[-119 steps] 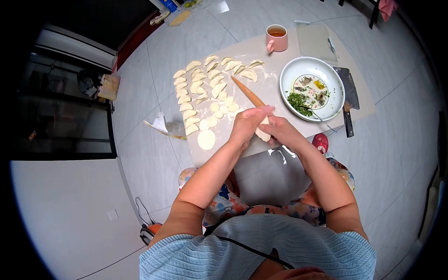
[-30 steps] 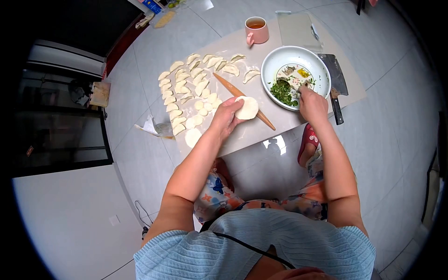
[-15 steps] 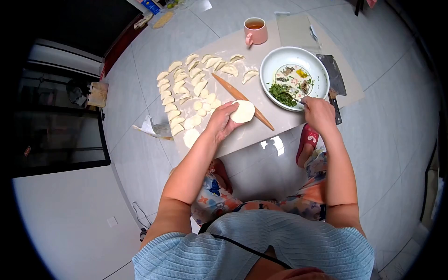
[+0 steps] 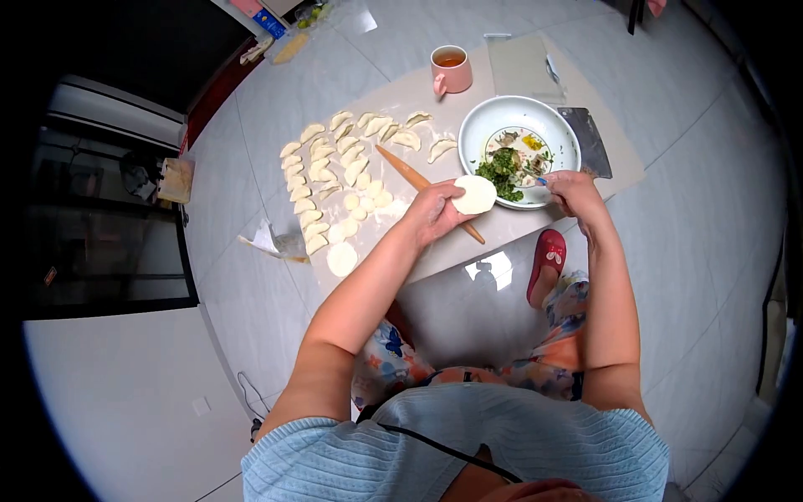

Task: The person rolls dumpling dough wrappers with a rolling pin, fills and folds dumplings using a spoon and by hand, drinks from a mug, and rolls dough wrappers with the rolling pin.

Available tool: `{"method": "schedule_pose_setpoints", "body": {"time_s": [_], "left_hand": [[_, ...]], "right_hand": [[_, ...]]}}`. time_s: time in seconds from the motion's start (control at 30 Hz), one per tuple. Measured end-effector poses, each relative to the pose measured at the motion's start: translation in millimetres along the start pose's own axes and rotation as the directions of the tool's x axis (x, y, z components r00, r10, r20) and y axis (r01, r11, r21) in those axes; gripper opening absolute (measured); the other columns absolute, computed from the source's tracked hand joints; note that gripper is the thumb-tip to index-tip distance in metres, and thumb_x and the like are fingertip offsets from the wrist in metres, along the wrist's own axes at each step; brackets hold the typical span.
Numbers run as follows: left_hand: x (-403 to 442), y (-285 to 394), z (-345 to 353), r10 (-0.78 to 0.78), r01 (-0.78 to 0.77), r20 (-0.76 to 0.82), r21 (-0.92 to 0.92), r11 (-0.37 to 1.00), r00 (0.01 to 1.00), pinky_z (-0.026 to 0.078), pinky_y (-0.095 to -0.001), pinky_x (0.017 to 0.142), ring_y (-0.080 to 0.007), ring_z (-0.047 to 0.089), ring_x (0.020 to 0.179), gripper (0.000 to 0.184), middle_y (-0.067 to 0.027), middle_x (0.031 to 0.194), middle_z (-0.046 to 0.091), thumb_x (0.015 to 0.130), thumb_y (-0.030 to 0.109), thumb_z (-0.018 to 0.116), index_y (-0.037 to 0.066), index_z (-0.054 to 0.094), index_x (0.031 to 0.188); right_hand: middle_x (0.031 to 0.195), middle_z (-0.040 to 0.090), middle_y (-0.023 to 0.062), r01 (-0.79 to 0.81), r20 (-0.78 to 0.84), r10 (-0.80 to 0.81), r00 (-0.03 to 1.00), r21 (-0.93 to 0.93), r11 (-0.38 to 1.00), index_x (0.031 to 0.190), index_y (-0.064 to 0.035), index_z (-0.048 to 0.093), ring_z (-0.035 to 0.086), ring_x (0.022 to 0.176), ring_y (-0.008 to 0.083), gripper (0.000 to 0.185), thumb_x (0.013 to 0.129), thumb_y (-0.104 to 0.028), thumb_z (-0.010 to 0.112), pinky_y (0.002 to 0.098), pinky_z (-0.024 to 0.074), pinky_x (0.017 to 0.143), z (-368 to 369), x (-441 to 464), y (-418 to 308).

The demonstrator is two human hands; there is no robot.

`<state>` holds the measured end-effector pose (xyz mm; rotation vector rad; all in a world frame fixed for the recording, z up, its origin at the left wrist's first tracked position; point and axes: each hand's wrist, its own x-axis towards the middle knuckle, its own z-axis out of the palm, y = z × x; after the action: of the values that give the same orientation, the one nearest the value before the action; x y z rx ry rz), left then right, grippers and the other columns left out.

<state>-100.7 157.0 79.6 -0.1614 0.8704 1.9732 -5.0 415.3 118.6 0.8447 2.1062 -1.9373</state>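
Note:
My left hand (image 4: 437,211) pinches a round, flat dumpling wrapper (image 4: 474,195) by its edge, beside the bowl's near left rim. In my right hand (image 4: 577,196), at the right of the bowl, is a spoon with a bit of blue (image 4: 542,181) at its handle; its head is hidden by the filling. Chopped green filling (image 4: 500,171) is heaped at the left inside the white bowl (image 4: 477,125), with brownish and yellow bits farther in. A tapered wooden rolling pin (image 4: 401,167) lies partly under my left hand.
Rows of folded dumplings (image 4: 320,170) and several small dough rounds (image 4: 368,203) lie on the table (image 4: 443,251) at left. Another wrapper (image 4: 342,259) is near the front edge. A pink mug (image 4: 452,75) stands behind; a cleaver (image 4: 590,146) lies right of the bowl.
My left hand has carried the wrapper right, up to the bowl's edge. The spoon has shifted within the bowl, and the green filling is now heaped farther toward the middle.

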Motion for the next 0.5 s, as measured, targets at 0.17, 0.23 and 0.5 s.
{"method": "schedule_pose_setpoints", "body": {"time_s": [0.17,0.23,0.5], "left_hand": [[17,2,7,-0.024,0.02,-0.055,-0.076,0.997,0.998,0.044,-0.0508,0.106,-0.0355,0.052,0.127,0.044,-0.0223,0.139,0.049,0.104,0.019,0.034,-0.005,0.036,0.14],[20,4,3,-0.063,0.063,0.005,-0.038,0.997,0.998,0.046,-0.05,0.105,-0.034,0.054,0.125,0.045,-0.0188,0.14,0.05,0.106,0.029,0.03,0.001,0.037,0.141],[15,7,5,-0.129,0.129,0.008,-0.037,0.991,0.992,0.049,-0.0486,0.1,-0.0313,0.057,0.122,0.046,-0.0169,0.136,0.054,0.106,0.034,0.032,0.003,0.04,0.14]], "right_hand": [[0.06,0.049,-0.0065,-0.048,0.116,0.038,0.992,0.085,0.995,0.099,-0.0047,0.071,0.038,0.05,0.0045,0.02,0.093,-0.021,0.061,0.0213,0.0278,0.046,7,-3,5],[0.058,0.045,-0.0092,-0.031,0.122,0.022,0.992,0.072,0.997,0.1,-0.0071,0.072,0.034,0.048,0.0028,0.022,0.096,-0.025,0.06,0.0206,0.025,0.045,12,-4,10],[0.101,0.07,0.0057,0.217,0.134,-0.203,0.97,-0.1,0.971,0.11,-0.0003,0.071,0.061,0.091,0.0139,0.023,0.092,-0.012,0.062,0.0258,0.0473,0.085,19,-13,13]]}}
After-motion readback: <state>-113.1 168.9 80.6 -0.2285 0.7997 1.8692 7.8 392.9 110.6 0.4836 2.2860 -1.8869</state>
